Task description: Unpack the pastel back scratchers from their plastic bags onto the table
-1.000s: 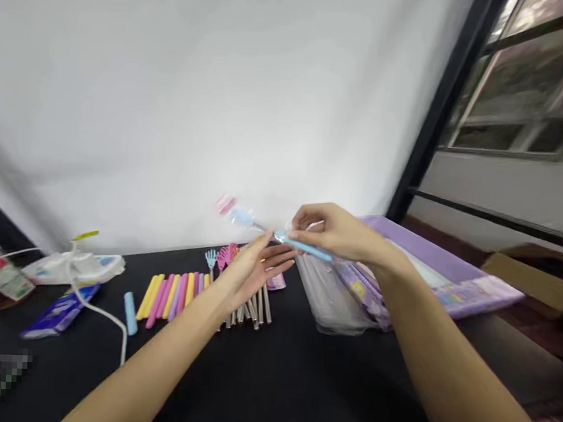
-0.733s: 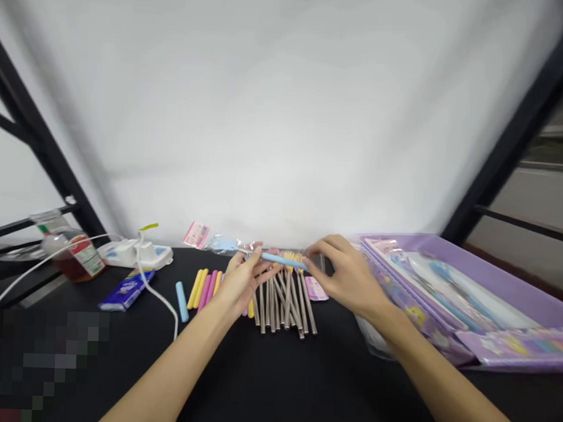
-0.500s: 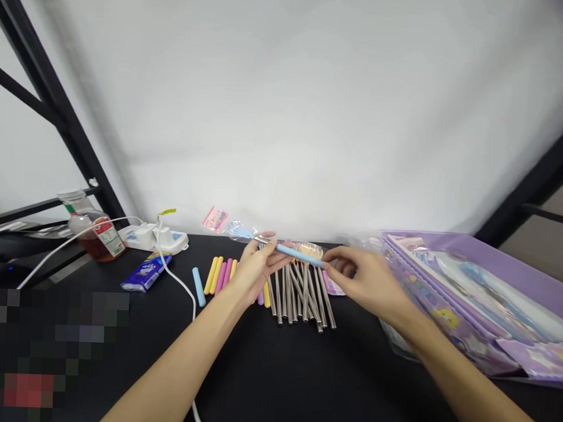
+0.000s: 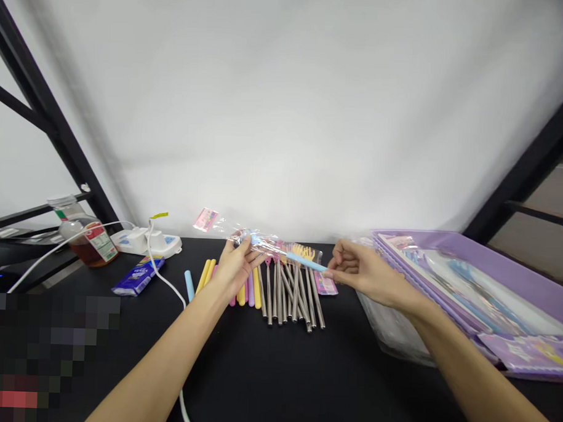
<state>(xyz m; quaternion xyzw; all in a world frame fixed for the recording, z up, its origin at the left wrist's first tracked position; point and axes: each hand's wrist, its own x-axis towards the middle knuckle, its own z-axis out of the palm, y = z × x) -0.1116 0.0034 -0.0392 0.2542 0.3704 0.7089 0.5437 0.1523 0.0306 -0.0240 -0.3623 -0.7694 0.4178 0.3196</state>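
One light-blue-handled stick point(image 4: 306, 262), clear wrapper point(image 4: 223, 226) around its head end, held above metal rods point(image 4: 295, 296) on the black tabletop point(image 4: 276, 371): head end pinched by fingers of my left hand point(image 4: 234, 266), handle tip by those of my right hand point(image 4: 360, 272).

- The bare left forearm point(image 4: 152, 348) slants from the near left toward the far middle.
- The left hand point(image 4: 237, 262) is closed in a light grip, palm partly up, thumb point(image 4: 246, 242) on top and fingers point(image 4: 257, 258) stretched to the right.
- The bare right forearm point(image 4: 474, 359) slants from the near right toward the far middle.
- The right hand point(image 4: 360, 269) points left, thumb and fingertips pinched together.
- Both hands are raised, apart from each other.
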